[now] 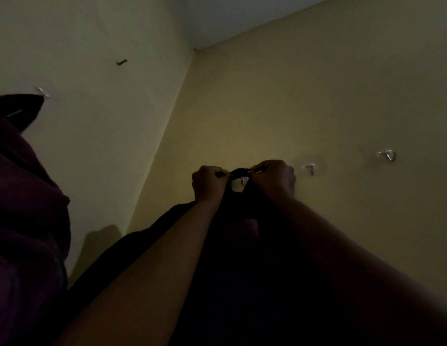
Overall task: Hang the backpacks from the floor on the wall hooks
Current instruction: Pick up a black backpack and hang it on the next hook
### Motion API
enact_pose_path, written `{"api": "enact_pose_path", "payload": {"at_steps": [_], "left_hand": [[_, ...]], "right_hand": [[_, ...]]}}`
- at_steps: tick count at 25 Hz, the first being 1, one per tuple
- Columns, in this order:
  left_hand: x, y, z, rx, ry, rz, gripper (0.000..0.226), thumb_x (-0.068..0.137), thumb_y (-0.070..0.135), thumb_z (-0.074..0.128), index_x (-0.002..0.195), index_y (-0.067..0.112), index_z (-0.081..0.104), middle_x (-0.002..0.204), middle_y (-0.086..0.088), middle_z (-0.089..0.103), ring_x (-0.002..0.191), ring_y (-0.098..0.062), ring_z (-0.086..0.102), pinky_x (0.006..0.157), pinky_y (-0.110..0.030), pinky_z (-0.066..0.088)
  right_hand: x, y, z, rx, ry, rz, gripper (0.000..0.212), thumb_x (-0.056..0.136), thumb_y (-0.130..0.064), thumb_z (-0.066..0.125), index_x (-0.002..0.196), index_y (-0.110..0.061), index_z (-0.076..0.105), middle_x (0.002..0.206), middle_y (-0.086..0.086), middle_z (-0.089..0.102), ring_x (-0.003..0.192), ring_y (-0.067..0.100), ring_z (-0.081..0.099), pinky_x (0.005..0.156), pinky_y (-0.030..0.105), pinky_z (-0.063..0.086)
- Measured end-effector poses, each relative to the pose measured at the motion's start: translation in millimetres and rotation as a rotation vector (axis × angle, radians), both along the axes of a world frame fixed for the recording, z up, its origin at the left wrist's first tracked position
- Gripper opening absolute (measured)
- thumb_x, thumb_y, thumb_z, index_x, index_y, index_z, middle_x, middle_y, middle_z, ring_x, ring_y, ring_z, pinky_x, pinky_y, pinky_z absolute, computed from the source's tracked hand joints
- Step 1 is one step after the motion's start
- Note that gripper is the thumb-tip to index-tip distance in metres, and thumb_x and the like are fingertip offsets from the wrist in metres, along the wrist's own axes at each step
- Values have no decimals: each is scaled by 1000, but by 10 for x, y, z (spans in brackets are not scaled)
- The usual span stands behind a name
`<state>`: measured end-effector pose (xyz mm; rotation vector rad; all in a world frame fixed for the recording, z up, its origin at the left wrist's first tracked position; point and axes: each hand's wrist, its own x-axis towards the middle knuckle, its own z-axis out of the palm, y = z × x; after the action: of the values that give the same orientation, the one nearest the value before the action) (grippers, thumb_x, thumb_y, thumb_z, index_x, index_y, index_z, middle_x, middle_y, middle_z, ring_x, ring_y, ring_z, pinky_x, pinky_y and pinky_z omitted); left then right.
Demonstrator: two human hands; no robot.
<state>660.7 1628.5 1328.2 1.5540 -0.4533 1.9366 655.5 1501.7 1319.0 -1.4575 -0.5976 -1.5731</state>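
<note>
The black backpack (242, 245) hangs below my two raised hands, close against the right-hand wall (317, 96), its body dark and hard to read in the dim light. Its top loop (239, 172) is stretched between my hands, directly over a small metal hook (243, 180) on that wall; I cannot tell whether the loop rests on the hook. My left hand (208, 182) pinches the left end of the loop, fingers closed tight on the strap. My right hand (273, 177) pinches the right end in the same manner, fingers clamped on it. Just right of my right hand is a second hook (310, 168), and farther right a third hook (387, 155); both carry nothing. On the left-hand wall (105, 146), a dark purple bag (25, 196) hangs from another hook (42, 92) at the frame's left edge. Above it, a dark screw (121, 62) projects from that wall. The two walls meet at a corner running up to the pale ceiling (230, 18).
</note>
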Motion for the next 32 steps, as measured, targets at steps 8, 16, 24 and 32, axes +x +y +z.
{"api": "enact_pose_path", "payload": {"at_steps": [8,16,24,32], "left_hand": [[-16,78,-229,-56,128,-182,18,72,18,76,82,3,75,94,-14,74,91,-24,68,72,-24,48],[-202,-70,-335,-58,218,-146,22,77,20,72,94,6,73,102,-13,73,95,-26,67,79,-30,54],[-868,-243,-662,-116,565,-305,46,91,37,52,126,8,55,129,-11,58,108,-23,56,82,-27,41],[-1702,-710,-1554,-306,569,-204,56,92,52,37,136,18,44,138,-8,49,119,-24,50,94,-30,40]], "right_hand": [[25,37,-145,-162,-25,-205,20,82,-23,64,96,-13,75,105,14,72,99,30,65,81,30,49],[-134,-16,-295,-193,90,-101,27,81,-28,68,101,-10,74,107,11,73,100,25,67,86,31,50],[-485,-383,-735,-228,288,360,36,93,-32,50,121,-14,63,121,9,67,107,21,63,85,25,46],[-1144,-874,-1460,-239,404,918,39,91,-47,48,118,-21,59,113,-2,63,101,12,58,81,23,46]]}}
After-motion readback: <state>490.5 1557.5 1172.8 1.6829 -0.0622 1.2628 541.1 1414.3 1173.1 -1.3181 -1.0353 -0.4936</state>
